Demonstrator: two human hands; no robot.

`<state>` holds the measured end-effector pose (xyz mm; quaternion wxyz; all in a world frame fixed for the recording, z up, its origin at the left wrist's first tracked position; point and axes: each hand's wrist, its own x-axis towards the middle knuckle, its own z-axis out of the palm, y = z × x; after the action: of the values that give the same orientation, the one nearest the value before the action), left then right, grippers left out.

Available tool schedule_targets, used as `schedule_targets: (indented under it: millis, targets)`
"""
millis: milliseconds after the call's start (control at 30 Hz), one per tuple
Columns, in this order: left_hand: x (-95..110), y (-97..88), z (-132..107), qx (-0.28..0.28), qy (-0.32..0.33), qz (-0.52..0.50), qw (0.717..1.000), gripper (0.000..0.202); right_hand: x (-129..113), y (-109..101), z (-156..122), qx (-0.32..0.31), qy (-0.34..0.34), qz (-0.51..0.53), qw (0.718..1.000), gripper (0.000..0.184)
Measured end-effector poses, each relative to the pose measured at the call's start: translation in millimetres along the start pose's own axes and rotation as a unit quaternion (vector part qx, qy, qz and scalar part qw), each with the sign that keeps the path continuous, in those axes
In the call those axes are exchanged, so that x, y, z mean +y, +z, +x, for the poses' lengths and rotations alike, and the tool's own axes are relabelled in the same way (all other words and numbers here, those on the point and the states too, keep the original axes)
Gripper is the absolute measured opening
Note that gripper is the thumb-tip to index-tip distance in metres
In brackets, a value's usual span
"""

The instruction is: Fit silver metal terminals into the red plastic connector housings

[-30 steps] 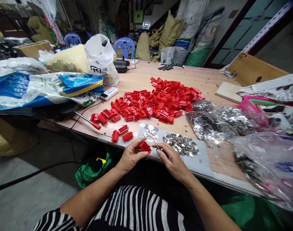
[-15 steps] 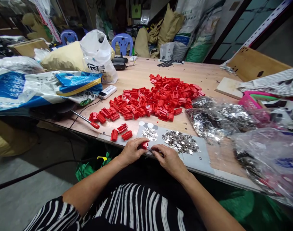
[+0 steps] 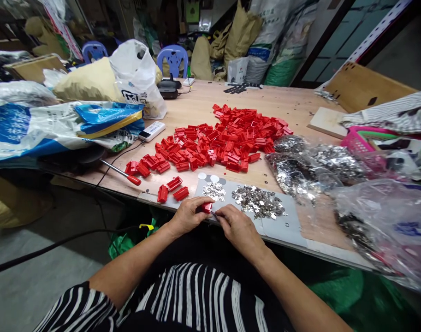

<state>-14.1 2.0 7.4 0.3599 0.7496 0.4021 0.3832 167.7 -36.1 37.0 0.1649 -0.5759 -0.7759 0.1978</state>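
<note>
Gap between left hand and right hand had narrowed over the last second: left fingers pinched a red part just nearside of the small silver pieces, right fingers gripped a thin tool, tip at the part. Probably being worked; contact couldn't be told.

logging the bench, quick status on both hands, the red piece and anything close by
Left hand gripping red piece. Right hand holding slim tool at red piece, exact contact unclear. Loose metal bits on grey sheet just beyond.
</note>
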Motion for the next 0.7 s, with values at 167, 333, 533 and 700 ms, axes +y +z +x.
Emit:
schedule_targets:
  millis: [167,333,533,700]
  targets:
    - [2.0,1.5,-0.1,0.010,0.001,0.003,1.000,0.041,-13.9,2.5,1.7,-0.001,0.050,-0.053,0.997,0.015]
    - [1.5,0.5,0.1,0.012,-0.020,-0.004,1.000,0.038,-9.3,2.6,3.5,-0.004,0.037,-0.029,0.999,0.014]
    - [-3.2,-3.0,-0.2,-0.015,-0.040,0.002,0.999,0.036,8.7,1.4,2.5,0.002,-0.009,0.055,0.998,0.012]
    - [-1.6,-5.8,0.6,-0.040,-0.053,-0.008,0.998,0.034,12.7,0.3,3.7,-0.002,-0.016,0.072,0.997,0.012]
